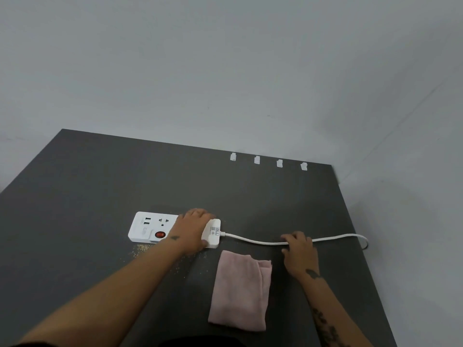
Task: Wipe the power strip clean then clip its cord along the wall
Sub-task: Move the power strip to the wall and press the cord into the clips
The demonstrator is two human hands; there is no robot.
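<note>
Sitting mid-table, white power strip (160, 227) has your left hand (194, 230) clamped over its cord end, fingers wrapped round body. White cord (253, 239) runs right toward table edge; your right hand (299, 249) pinches it partway along. Pink cloth (240, 290) lies folded just in front, untouched. Crumbs (140, 249) scattered beside strip. Four white clips (268, 162) line wall (225, 71) at back edge of dark table (75, 196).

The left hand (193, 231) hides the power strip's (150, 227) middle; its label print is unreadably small.
</note>
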